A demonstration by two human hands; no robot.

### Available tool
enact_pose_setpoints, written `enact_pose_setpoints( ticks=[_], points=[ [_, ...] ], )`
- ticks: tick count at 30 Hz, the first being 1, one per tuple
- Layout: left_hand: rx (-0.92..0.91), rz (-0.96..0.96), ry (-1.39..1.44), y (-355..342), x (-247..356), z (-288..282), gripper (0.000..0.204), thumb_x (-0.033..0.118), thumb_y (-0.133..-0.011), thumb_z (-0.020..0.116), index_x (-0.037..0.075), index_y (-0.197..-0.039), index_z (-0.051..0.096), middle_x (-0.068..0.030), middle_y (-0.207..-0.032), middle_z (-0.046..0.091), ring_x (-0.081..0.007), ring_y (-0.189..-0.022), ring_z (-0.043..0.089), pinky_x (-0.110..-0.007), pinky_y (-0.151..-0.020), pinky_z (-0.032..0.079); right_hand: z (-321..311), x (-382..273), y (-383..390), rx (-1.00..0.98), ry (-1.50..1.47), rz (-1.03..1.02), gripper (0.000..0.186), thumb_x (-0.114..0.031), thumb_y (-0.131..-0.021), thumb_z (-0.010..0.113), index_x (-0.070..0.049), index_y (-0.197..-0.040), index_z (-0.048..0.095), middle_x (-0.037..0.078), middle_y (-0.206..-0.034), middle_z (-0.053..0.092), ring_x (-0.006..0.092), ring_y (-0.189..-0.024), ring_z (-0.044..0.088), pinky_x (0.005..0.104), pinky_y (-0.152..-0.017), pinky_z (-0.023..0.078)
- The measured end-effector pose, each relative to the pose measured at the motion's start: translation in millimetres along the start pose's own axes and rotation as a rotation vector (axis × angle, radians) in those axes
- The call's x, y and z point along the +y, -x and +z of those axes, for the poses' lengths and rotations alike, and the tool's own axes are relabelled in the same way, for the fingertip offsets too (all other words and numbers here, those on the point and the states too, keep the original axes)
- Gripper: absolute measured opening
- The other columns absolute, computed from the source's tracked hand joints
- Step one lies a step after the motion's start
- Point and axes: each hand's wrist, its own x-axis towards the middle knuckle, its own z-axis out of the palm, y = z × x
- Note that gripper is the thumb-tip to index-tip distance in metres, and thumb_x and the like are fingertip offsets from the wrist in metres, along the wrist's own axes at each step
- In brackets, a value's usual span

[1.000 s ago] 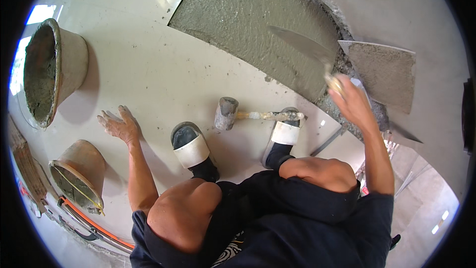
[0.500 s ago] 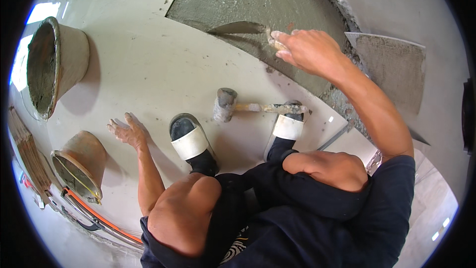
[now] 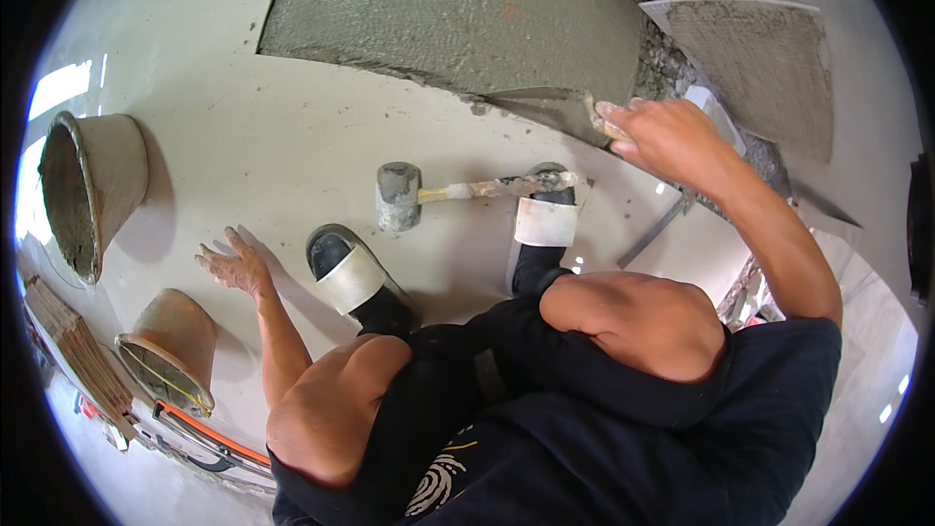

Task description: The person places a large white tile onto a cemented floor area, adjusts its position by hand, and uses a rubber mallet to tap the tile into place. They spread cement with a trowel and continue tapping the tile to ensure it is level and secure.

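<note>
My right hand is closed round the handle of a trowel, at the right part of the wet mortar bed. The trowel's blade lies along the mortar's near edge, beside the pale tiles. On the left, my left hand has its fingers spread, close to the tile surface; whether it presses on it I cannot tell. It holds nothing. A mallet with a grey-white head lies in front of my feet, its handle end over my right slipper.
A mortar-stained bucket and a smaller bucket stand at the left. Behind them are stacked boards and an orange-edged tool. A mortar-coated tile piece lies at the far right, next to rubble along the mortar's edge.
My right hand has drawn the trowel right and nearer along the mortar's edge. The view has shifted, so the buckets sit lower in it. My left hand stays spread.
</note>
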Motion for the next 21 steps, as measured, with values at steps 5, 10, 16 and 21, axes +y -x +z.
enact_pose_setpoints(
  ticks=[5, 10, 16, 21],
  points=[
    [-0.021, -0.012, -0.041, 10, 4, 0, 0.085, 0.061, -0.090, 0.049, 0.004, -0.149, 0.026, -0.0236, -0.155, 0.019, -0.0359, -0.145, 0.017, -0.055, -0.114, 0.015, 41, 34, 39, -0.045, -0.001, 0.063, 0.047, -0.026, -0.085, 0.064, -0.009, -0.128, 0.056, 0.017, -0.097, 0.066, 0.0357, -0.088, 0.065, 0.0460, -0.076, 0.051],
    [-0.022, -0.006, -0.078, 13, 6, 4, 0.085, 0.061, -0.090, 0.050, 0.005, -0.149, 0.026, -0.0238, -0.155, 0.020, -0.0365, -0.144, 0.019, -0.053, -0.115, 0.016, 75, 66, 80, -0.113, -0.026, 0.156, 0.045, -0.026, -0.084, 0.064, -0.009, -0.126, 0.058, 0.018, -0.100, 0.066, 0.0364, -0.092, 0.064, 0.0475, -0.079, 0.050],
    [0.011, 0.118, -0.053, 7, 7, 5, 0.082, 0.058, -0.090, 0.053, 0.005, -0.148, 0.029, -0.0252, -0.154, 0.022, -0.0374, -0.144, 0.018, -0.056, -0.114, 0.016, 35, 57, 88, -0.007, -0.088, 0.197, 0.038, -0.024, -0.088, 0.061, -0.008, -0.122, 0.055, 0.017, -0.108, 0.064, 0.0358, -0.092, 0.064, 0.0470, -0.080, 0.051],
    [-0.009, 0.043, -0.030, 8, 10, 2, 0.082, 0.057, -0.090, 0.053, 0.004, -0.148, 0.029, -0.0257, -0.154, 0.020, -0.0375, -0.144, 0.017, -0.058, -0.113, 0.015, -10, -5, -2, 0.188, -0.112, 0.001, 0.031, -0.023, -0.090, 0.059, -0.004, -0.114, 0.056, 0.020, -0.106, 0.064, 0.0381, -0.089, 0.065, 0.0485, -0.076, 0.052]
  ],
)
